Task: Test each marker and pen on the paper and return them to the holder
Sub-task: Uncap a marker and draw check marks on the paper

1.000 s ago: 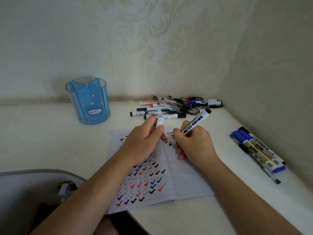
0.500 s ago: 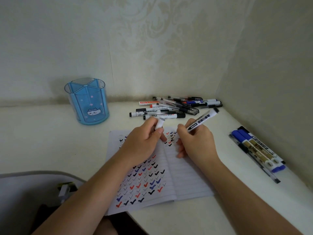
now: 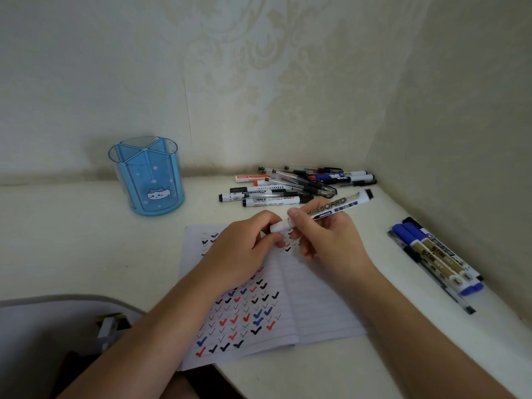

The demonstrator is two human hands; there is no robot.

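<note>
Once capped, bound for holder (image 3: 146, 177) at far left | marker (image 3: 334, 207) above paper (image 3: 316, 306), axis near-left to far-right | left hand (image 3: 244, 251) pinching cap (image 3: 277, 227), right hand (image 3: 331, 243) wrapped round marker | left nearer holder

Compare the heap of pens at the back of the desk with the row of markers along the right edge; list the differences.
The heap is jumbled, with pens crossing one another; the row lies side by side, parallel. The heap holds many more pieces than the row. The heap mixes clear pens with white markers; the row shows mostly blue caps and gold labels. Both lie flat on the desk, outside the blue holder.
</note>
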